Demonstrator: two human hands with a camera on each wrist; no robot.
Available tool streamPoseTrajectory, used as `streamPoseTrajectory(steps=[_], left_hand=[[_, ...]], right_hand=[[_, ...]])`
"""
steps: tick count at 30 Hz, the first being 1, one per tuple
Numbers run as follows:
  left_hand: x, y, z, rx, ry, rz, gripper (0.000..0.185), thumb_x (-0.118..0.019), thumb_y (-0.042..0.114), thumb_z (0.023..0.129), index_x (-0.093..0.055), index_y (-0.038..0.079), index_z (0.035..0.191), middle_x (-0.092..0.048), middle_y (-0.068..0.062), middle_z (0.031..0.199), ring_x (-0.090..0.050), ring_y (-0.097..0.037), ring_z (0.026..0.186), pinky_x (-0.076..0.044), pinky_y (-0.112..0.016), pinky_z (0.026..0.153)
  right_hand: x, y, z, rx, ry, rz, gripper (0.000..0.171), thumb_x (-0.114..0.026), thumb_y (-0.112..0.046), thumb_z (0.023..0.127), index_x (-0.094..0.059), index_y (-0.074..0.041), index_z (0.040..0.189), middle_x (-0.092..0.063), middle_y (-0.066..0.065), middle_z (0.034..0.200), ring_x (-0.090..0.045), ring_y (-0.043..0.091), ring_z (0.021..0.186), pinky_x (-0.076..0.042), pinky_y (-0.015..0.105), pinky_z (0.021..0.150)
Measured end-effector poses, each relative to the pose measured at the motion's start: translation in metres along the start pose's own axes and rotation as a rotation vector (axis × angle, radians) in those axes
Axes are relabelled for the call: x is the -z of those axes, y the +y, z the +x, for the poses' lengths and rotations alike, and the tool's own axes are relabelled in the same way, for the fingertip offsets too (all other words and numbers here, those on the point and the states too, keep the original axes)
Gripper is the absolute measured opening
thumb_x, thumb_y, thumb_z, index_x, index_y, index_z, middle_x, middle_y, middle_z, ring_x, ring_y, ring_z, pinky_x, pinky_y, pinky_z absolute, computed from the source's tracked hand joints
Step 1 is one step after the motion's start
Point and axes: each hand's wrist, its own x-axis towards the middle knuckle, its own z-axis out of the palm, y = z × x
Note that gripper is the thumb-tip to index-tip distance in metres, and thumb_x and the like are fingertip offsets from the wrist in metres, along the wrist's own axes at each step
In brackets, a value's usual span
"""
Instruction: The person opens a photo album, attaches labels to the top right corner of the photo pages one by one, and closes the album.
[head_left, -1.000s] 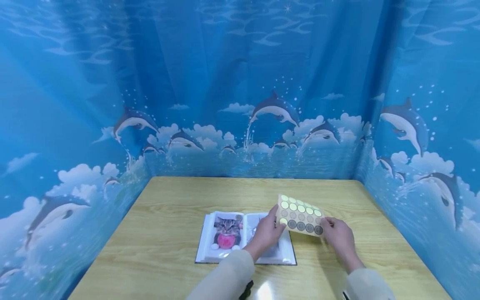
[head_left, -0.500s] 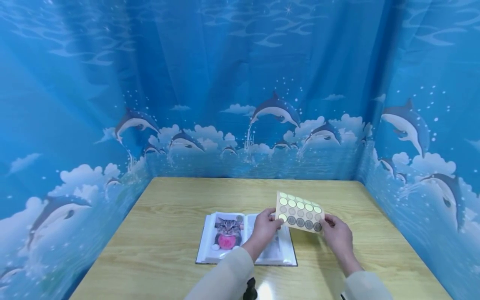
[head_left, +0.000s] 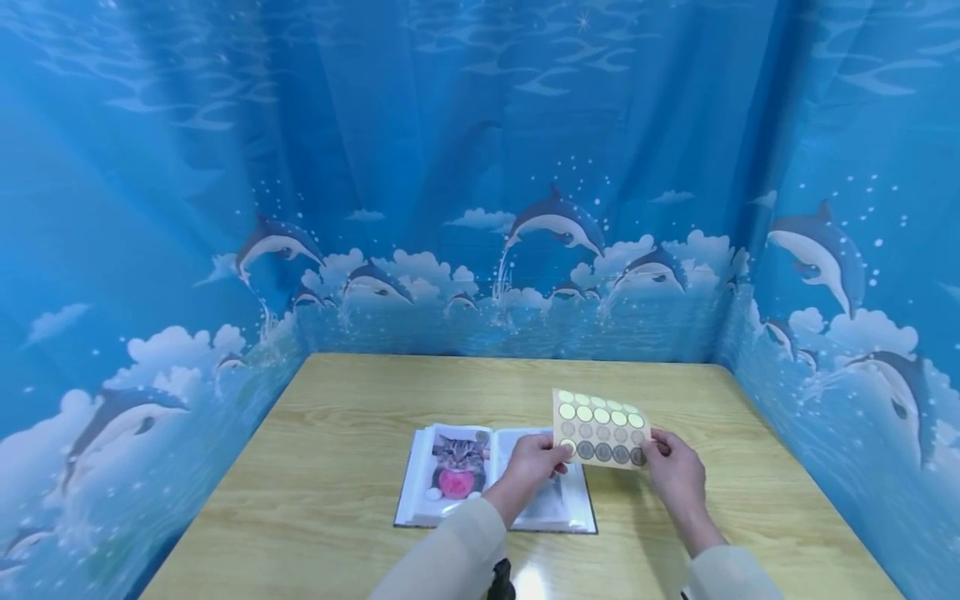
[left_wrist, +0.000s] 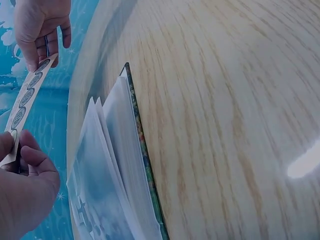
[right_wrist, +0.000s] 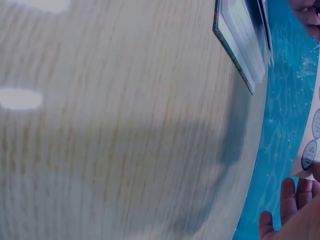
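The wooden bench (head_left: pixel 337 500) is walled on 3 sides by a blue curtain printed with dolphins (head_left: pixel 480 208). An open photo album (head_left: pixel 450 479) lies flat on the bench in front of the person, its left page showing a cat picture, its loose pages fanned up at the near edge in the left wrist view. Above the album's right page and just past its right edge, a sticker sheet (head_left: pixel 600 429) of round dots is held in the air, clear of the bench, tilted so its face is toward the person and its long axis runs left to right between the 2 hands. The left hand (head_left: pixel 534 467) pinches the sheet's lower left corner, thumb and fingers (left_wrist: pixel 35 155) closed on the paper, and hangs directly over the album, so it is the nearer hand to the pages. The right hand (head_left: pixel 677 471) pinches the lower right corner, fingers (left_wrist: pixel 37 30) clamped on the sheet's edge, out over bare bench to the right of the album.
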Motion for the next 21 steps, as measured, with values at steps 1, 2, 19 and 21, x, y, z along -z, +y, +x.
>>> streamPoseTrajectory(steps=[1,2,19,21], left_hand=[[-0.0001,-0.0002,-0.0011,0.004,-0.008,0.002,0.012,-0.069,0.011,0.091,-0.073,0.001,0.095,-0.066,-0.002,0.074,-0.058,-0.010,0.063,-0.052,-0.024,0.062],[-0.0002,-0.0008,-0.0020,0.001,-0.018,0.010,0.012,-0.070,0.011,0.091,-0.074,0.001,0.095,-0.066,-0.002,0.074,-0.058,-0.010,0.062,-0.051,-0.023,0.060],[-0.0012,-0.0049,0.0018,-0.029,0.070,0.003,0.014,-0.074,0.015,0.084,-0.076,0.005,0.093,-0.067,-0.001,0.074,-0.057,-0.011,0.068,-0.043,-0.024,0.064],[-0.0012,-0.0050,0.0019,-0.030,0.067,-0.006,0.014,-0.073,0.015,0.085,-0.076,0.005,0.094,-0.067,-0.001,0.074,-0.057,-0.011,0.066,-0.043,-0.024,0.064]], right_hand=[[-0.0003,0.0003,-0.0002,-0.001,0.001,0.005,0.040,-0.058,-0.020,0.099,-0.057,0.004,0.131,-0.062,0.023,0.116,-0.058,0.034,0.101,-0.047,0.040,0.080],[-0.0005,0.0003,-0.0006,-0.001,0.004,0.009,0.040,-0.058,-0.020,0.099,-0.057,0.004,0.131,-0.062,0.023,0.116,-0.058,0.034,0.102,-0.047,0.040,0.080],[-0.0047,0.0034,-0.0056,-0.033,-0.040,0.020,0.044,-0.061,-0.025,0.098,-0.057,0.004,0.131,-0.063,0.021,0.114,-0.059,0.029,0.094,-0.047,0.029,0.069],[-0.0051,0.0044,-0.0060,-0.032,-0.042,0.019,0.044,-0.061,-0.025,0.098,-0.057,0.004,0.131,-0.063,0.021,0.115,-0.059,0.030,0.096,-0.048,0.030,0.071]])
